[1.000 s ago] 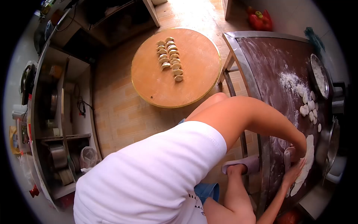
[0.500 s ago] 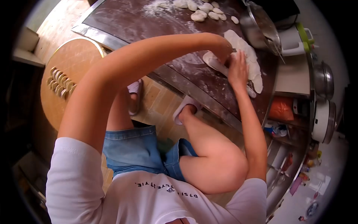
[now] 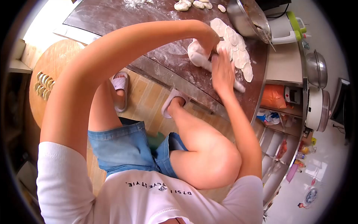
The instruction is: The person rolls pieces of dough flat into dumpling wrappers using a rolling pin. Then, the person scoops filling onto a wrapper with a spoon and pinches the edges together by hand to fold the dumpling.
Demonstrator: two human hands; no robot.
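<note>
My right hand (image 3: 223, 72) lies across a floury rolling pin (image 3: 239, 86), its fingers stretched out and slightly blurred. Beside it my left hand (image 3: 213, 45) is bent down at the wrist over the brown table (image 3: 167, 56); its fingers are hidden. A flat round of dough (image 3: 194, 53) rests under the pin's left part, near my left hand. Just beyond the hands, overlapping thin dough rounds (image 3: 240, 56) spread in a floury patch. Small dough pieces (image 3: 182, 5) sit at the top edge of the view.
A metal bowl (image 3: 244, 18) stands on the table beyond the dough rounds. A round board (image 3: 59, 56) at the left bears two rows of dumplings (image 3: 44, 85). Right of the table are shelves with an orange bag (image 3: 273, 96) and a white-and-green appliance (image 3: 289, 31).
The view has swung from the side to face the table. The dough round by my left hand now shows more, and my right hand has shifted along the pin.
</note>
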